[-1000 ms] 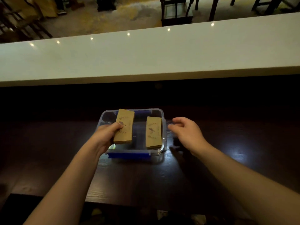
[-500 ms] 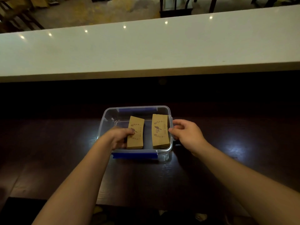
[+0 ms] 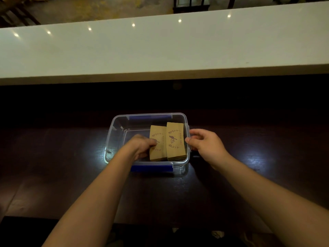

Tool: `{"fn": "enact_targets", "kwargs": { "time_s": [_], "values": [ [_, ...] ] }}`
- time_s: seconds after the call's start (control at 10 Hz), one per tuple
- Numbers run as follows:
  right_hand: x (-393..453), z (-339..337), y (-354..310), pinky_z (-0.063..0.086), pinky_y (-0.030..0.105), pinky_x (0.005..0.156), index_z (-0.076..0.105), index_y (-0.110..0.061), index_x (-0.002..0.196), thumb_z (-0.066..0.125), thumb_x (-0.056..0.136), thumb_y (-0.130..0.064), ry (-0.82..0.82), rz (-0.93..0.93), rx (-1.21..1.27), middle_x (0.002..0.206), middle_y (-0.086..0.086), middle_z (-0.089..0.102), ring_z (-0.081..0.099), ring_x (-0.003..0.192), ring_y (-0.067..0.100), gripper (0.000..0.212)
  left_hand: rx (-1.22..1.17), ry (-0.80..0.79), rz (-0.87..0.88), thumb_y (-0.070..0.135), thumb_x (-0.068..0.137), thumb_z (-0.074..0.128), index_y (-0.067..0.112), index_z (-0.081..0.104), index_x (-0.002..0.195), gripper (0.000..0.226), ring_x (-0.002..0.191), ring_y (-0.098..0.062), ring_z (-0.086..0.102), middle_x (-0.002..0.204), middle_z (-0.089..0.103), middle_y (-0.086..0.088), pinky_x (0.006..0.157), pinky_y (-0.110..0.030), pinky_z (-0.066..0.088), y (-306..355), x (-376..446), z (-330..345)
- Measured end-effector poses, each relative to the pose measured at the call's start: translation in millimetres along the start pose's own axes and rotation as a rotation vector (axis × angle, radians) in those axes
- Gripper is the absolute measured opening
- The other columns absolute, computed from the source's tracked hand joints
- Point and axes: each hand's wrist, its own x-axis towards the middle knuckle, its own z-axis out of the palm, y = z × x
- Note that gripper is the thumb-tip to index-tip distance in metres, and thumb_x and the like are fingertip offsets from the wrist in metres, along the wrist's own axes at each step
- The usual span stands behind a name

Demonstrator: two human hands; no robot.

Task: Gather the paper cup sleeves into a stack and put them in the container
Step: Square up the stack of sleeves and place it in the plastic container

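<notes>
A clear plastic container (image 3: 114, 132) with blue clips stands on the dark wooden table. Inside it lie two stacks of brown paper cup sleeves printed with a bird and leaves. The right stack (image 3: 175, 141) rests against the right wall. The left stack (image 3: 159, 139) lies beside it, touching it, and my left hand (image 3: 140, 146) reaches into the container and grips this stack by its left edge. My right hand (image 3: 204, 142) holds the container's right rim from outside, fingers curled on it.
A long white counter (image 3: 160, 47) runs across behind the dark table (image 3: 53, 166). Chairs and floor show beyond it. The container's left half holds nothing.
My left hand has lowered its sleeve stack into the container and pushed it right, against the other stack. My right hand has closed onto the container's right rim.
</notes>
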Motion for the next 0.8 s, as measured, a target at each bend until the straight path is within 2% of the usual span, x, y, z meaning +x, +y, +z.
{"fn": "enact_targets", "kwargs": {
  "time_s": [0.4,0.6,0.7,0.8],
  "values": [
    [3,2,2,0.056,0.036,0.083,0.064,-0.013,0.122,0.068,0.086,-0.015,0.014,0.003,0.040,0.098,0.008,0.070,0.067,0.091,0.021,0.036,-0.041,0.035,-0.007,0.013,0.086,0.064,0.012,0.061,0.092,0.006,0.083,-0.020,0.066,0.093,0.068,-0.008,0.062,-0.031,0.053,-1,4,3],
    [5,1,3,0.057,0.033,0.080,0.065,-0.014,0.120,0.069,0.085,-0.017,0.005,0.002,0.024,0.100,0.004,0.072,0.068,0.091,0.017,0.035,-0.005,0.105,0.018,0.022,0.083,0.067,0.011,0.060,0.101,0.023,0.086,-0.022,0.067,0.099,0.068,-0.011,0.068,-0.034,0.054,-1,-6,6],
    [6,-1,1,0.059,0.038,0.078,0.065,-0.010,0.118,0.070,0.085,-0.017,-0.012,-0.014,-0.007,0.097,0.006,0.071,0.067,0.081,0.018,0.035,0.133,0.151,0.062,0.031,0.083,0.065,0.009,0.057,0.107,0.033,0.081,-0.021,0.064,0.093,0.064,-0.008,0.065,-0.033,0.053,2,-16,9],
    [4,-10,-5,0.055,0.046,0.089,0.065,-0.012,0.119,0.068,0.085,-0.025,0.037,-0.044,-0.080,0.106,0.007,0.072,0.067,0.094,0.023,0.036,0.527,0.359,0.246,0.037,0.084,0.060,0.008,0.060,0.114,0.042,0.083,-0.022,0.061,0.097,0.067,-0.008,0.070,-0.035,0.051,14,-34,15]
  ]
}}
